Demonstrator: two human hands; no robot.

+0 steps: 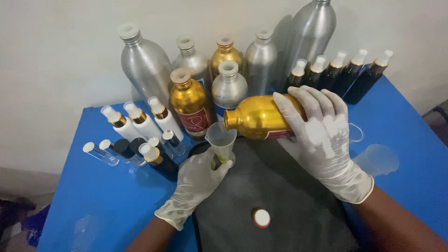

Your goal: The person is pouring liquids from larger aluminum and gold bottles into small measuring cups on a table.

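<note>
Gold bottle (261,119) tipped over funnel (220,137) — gloved hands gripping.

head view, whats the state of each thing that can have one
gold bottle: uncapped, tipped sideways over the funnel, held by right hand
funnel: upright, steadied by left hand
loose cap: off, lying on the dark mat
standing gold bottle: capped, upright
silver bottles: capped, upright
dark spray bottles: capped, leaning against wall

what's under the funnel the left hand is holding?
The clear funnel narrows into something gripped by the gloved left hand, with a yellowish tint at the spout. The hand's fingers cover whatever sits beneath. Below lies the dark mat.
</note>
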